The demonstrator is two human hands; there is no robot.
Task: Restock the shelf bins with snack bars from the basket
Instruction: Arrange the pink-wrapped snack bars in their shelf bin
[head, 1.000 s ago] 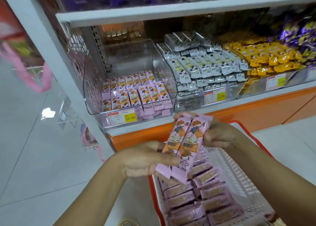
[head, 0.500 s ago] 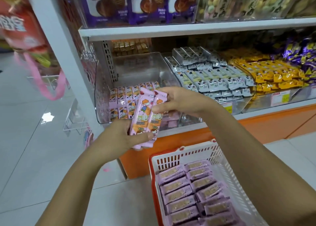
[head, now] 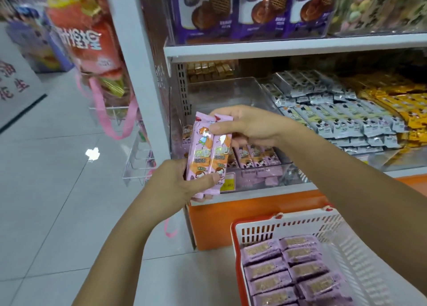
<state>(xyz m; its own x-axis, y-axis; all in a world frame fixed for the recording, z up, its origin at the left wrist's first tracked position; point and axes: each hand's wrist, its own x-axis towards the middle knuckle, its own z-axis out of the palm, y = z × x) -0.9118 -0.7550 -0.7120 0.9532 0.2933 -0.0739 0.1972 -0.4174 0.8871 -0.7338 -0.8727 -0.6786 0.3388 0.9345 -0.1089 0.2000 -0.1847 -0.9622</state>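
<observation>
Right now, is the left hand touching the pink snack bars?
Touching. The head view shows the left hand pinching the pink snack bars near their bottoms.

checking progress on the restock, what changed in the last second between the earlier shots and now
Both hands lifted the two pink bars up from over the basket to the front of the clear bin holding matching bars. Nothing was let go: the left hand still grips their lower ends, the right hand their tops. The basket's stock looks unchanged.

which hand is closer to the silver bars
Right. The right hand grips the pink bars at their tops, left of the silver bars; the left hand holds their bottoms, farther left.
</observation>
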